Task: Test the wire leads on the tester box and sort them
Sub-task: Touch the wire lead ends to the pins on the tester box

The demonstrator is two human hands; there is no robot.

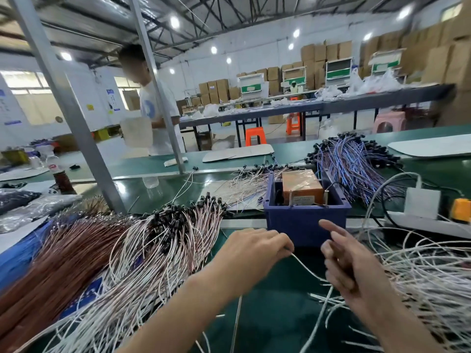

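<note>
Left hand (pixel 254 253) pinches 1 likely light, floppy wire lead (pixel 305 269) by its end, 6 o'clock of tester box (pixel 302 187); right hand (pixel 349 268): grasp unclear.

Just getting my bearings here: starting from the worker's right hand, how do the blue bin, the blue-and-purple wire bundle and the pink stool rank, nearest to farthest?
1. blue bin: just ahead of the right hand, slightly to its left.
2. blue-and-purple wire bundle: behind the bin, on the bench.
3. pink stool: far beyond the green belt, on the floor.
</note>
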